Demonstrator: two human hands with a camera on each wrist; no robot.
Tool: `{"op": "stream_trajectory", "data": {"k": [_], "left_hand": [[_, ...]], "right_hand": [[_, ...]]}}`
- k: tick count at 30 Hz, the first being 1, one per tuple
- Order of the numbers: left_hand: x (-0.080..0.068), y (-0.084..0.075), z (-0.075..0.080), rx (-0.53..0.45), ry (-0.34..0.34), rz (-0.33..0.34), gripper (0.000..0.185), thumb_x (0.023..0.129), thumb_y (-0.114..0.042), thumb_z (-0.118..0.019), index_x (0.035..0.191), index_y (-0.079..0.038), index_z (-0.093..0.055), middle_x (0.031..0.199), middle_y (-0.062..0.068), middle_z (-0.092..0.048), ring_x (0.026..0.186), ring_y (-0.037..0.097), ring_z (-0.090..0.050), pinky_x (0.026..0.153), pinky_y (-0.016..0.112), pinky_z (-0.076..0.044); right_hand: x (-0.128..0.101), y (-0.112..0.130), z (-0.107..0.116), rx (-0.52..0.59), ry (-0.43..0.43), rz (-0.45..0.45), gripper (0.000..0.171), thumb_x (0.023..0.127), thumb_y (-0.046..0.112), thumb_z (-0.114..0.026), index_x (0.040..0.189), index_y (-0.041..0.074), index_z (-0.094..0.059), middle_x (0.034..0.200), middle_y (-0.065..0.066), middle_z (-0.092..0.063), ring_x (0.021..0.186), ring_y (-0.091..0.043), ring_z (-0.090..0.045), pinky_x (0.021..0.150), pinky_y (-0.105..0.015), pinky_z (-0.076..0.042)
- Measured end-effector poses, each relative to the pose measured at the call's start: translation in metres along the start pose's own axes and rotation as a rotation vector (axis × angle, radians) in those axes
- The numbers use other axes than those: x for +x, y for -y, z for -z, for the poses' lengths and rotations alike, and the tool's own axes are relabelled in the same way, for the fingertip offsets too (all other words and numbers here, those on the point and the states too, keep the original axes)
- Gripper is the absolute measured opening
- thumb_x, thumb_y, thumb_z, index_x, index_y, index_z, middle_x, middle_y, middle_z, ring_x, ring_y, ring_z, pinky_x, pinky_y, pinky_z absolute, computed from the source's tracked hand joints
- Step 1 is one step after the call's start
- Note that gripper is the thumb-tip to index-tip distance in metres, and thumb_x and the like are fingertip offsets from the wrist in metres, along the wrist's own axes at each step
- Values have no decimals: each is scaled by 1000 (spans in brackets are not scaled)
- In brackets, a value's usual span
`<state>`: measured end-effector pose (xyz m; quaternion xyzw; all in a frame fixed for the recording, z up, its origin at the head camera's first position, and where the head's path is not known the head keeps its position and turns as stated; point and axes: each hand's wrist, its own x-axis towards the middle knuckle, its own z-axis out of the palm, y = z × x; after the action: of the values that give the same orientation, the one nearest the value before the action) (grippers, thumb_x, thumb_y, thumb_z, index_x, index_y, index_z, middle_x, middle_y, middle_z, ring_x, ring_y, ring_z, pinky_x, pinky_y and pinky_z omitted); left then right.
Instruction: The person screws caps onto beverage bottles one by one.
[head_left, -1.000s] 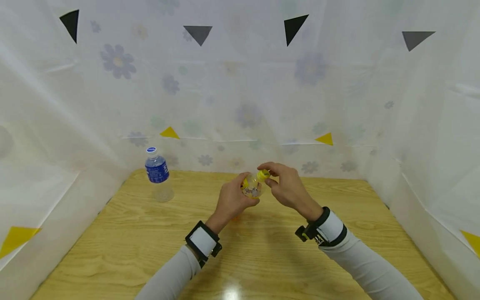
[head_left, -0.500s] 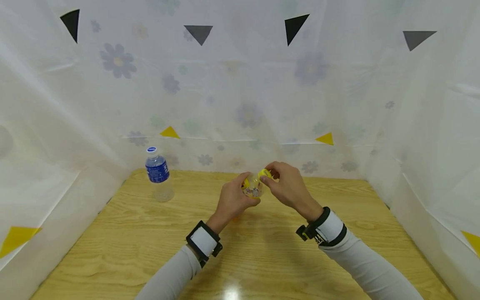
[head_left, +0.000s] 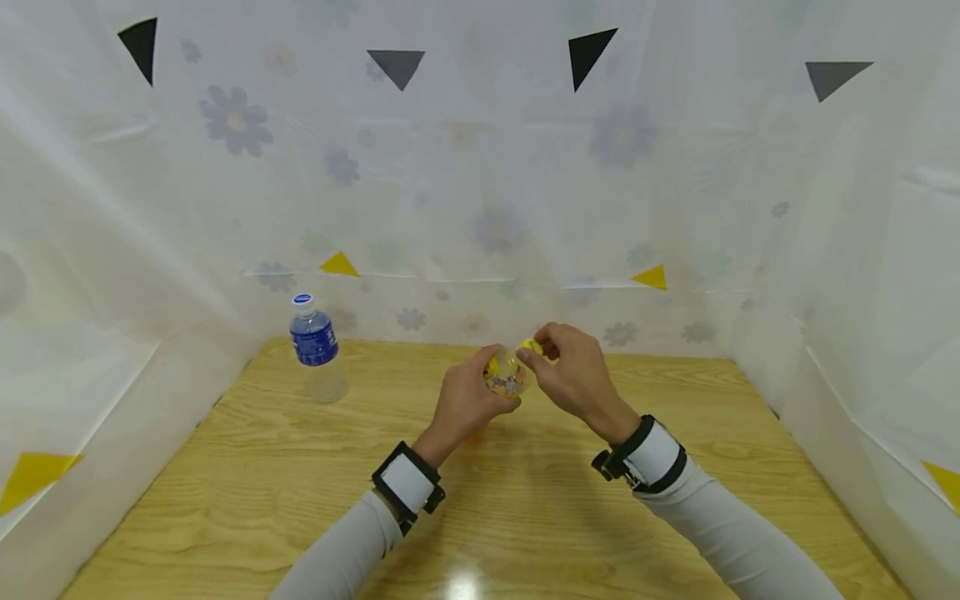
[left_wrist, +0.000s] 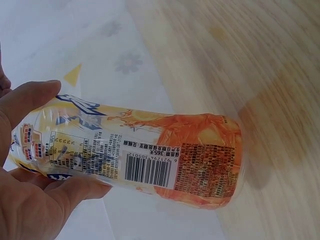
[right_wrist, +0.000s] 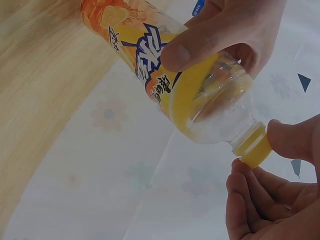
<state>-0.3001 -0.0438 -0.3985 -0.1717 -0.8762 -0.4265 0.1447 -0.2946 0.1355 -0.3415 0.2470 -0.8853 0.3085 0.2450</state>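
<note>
My left hand (head_left: 467, 395) grips a clear plastic bottle (left_wrist: 135, 145) around its upper body. The bottle wears a yellow and orange label with a barcode, and nothing shows inside its clear shoulder. In the right wrist view its yellow cap (right_wrist: 257, 150) sits at the neck. My right hand (head_left: 577, 373) pinches that cap between thumb and fingertips. Whether the cap is tight or loose on the neck I cannot tell. From the head view the lower part of the bottle is mostly hidden behind the left hand.
Another clear bottle (head_left: 315, 346) with a blue label and white cap stands upright at the table's back left. The wooden table (head_left: 300, 483) is bordered by white flowered sheeting (head_left: 450, 192) at the back and sides.
My right fingers have shifted on the yellow cap; the thumb now lies across its near side. The left hand and the labelled bottle have hardly moved.
</note>
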Motion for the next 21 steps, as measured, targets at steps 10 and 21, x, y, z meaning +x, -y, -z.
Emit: {"op": "stream_trajectory", "data": {"k": [10, 21], "left_hand": [[-1, -1, 2, 12, 4, 18, 73, 74, -20, -89, 140, -11, -58, 107, 9, -73, 87, 21, -70, 69, 31, -56], [-2, 1, 3, 11, 4, 7, 76, 74, -21, -90, 141, -10, -56, 112, 10, -72, 92, 23, -71, 74, 35, -58]], "right_hand": [[0, 9, 7, -54, 137, -50, 54, 94, 26, -73, 141, 5, -57, 115, -19, -69, 101, -36, -64, 82, -51, -53], [-2, 15, 6, -4, 156, -11, 36, 93, -9, -61, 126, 3, -66, 121, -17, -70, 105, -35, -65, 84, -47, -58]]}}
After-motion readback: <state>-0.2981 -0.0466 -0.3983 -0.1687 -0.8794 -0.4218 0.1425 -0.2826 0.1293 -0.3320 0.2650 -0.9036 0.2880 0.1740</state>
